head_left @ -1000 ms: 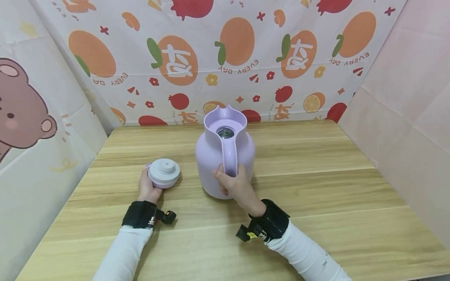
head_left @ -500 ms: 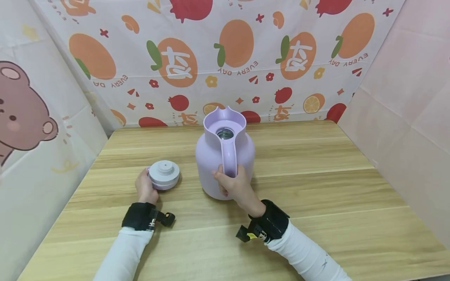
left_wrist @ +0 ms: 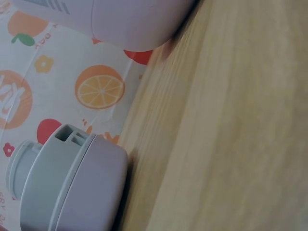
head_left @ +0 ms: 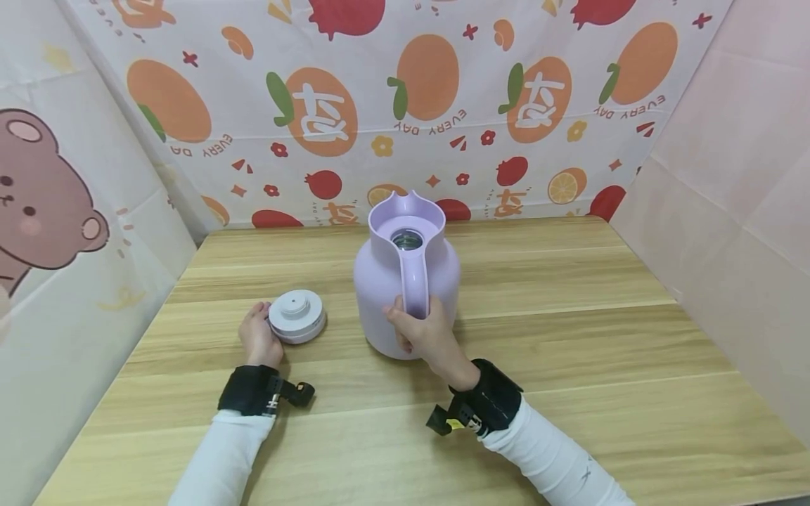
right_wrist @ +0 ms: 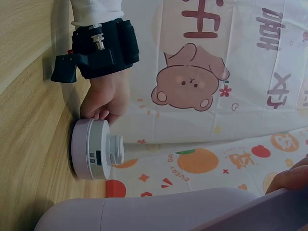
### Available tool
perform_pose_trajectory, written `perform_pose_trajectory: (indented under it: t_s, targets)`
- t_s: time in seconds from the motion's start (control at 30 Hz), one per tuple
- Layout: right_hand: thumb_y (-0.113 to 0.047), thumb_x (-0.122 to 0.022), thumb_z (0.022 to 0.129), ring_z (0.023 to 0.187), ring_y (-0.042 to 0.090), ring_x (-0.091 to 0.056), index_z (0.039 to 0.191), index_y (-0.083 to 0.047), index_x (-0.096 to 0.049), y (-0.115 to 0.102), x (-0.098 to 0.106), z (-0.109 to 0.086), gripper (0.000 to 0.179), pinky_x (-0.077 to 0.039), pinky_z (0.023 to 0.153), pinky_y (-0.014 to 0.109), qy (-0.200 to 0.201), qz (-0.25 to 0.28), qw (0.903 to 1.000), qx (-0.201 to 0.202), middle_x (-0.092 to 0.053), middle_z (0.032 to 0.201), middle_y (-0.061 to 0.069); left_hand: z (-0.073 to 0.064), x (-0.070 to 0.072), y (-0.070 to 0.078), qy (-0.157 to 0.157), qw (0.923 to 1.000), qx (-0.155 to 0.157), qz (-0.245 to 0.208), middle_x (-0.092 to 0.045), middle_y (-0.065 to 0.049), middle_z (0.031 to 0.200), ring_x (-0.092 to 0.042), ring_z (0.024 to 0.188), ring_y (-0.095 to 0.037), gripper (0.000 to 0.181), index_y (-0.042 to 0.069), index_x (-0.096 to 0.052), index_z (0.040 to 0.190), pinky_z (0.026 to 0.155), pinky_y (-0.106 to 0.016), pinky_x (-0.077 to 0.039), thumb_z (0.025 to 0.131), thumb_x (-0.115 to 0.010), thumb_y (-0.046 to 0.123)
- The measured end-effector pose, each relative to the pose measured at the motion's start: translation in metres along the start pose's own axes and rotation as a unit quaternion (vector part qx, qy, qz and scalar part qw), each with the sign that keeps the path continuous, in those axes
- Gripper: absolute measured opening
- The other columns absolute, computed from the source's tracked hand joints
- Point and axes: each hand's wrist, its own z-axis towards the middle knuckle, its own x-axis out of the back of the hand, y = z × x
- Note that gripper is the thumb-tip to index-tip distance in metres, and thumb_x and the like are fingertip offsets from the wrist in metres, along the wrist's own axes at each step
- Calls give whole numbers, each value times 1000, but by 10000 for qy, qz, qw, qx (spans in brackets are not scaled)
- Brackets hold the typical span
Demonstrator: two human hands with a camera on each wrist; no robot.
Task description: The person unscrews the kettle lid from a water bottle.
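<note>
A lavender thermos jug (head_left: 373, 302) stands upright on the table with its mouth uncovered. My right hand (head_left: 427, 334) grips the lower part of its handle (head_left: 414, 281). To the left, the jug's round lid (head_left: 296, 314) lies upside down, grey stopper side up and lavender side against the wood. My left hand (head_left: 261, 341) is at the lid's left edge, with curled fingers holding that edge. In the right wrist view the lid (right_wrist: 89, 149) sits just beyond the curled left fingers (right_wrist: 103, 113). The left wrist view shows the lid (left_wrist: 91, 187) but hardly any of the hand.
The wood-grain table (head_left: 569, 351) extends around both items. A fruit-print cloth (head_left: 481, 105) hangs behind its far edge, and pale cloths stand along both sides, the left one (head_left: 126, 211) with a bear print. Black camera straps (head_left: 249, 390) circle both wrists.
The lid has gone from slightly tilted to flatter and has turned a little; its lavender tab no longer shows. My left hand has shifted slightly left. The right hand and jug stay put.
</note>
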Motion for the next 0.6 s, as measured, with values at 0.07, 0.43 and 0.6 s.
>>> perform_pose_trajectory:
  t_s: [0.07, 0.43, 0.6]
  targets:
    - [-12, -54, 85, 40, 15, -33, 63, -2, -38, 0, 0, 0, 30, -30, 42, 26, 5, 22, 10000, -7, -34, 47, 4, 0, 0, -1, 11, 9999, -71, -120, -19, -5, 149, -21, 131, -7, 46, 5, -18, 146, 99, -13, -23, 100, -23, 5]
    - [-11, -55, 84, 41, 15, -34, 64, -1, -39, -1, 0, 0, 28, -31, 42, 26, 70, -36, 10000, -60, -35, 48, 5, 2, -1, -5, 212, 9986, -214, -442, -28, -9, 144, -30, 127, -8, 44, 3, -26, 143, 96, -12, -27, 99, -22, 3]
    - [-12, -56, 84, 42, 14, -34, 65, -3, -40, 0, 0, 0, 26, -30, 42, 26, 106, 9, 9998, -164, -35, 49, 3, 1, -2, -5, 270, 9979, -221, -537, -31, -9, 143, -32, 127, -9, 43, 4, -29, 142, 96, -13, -28, 100, -23, 4]
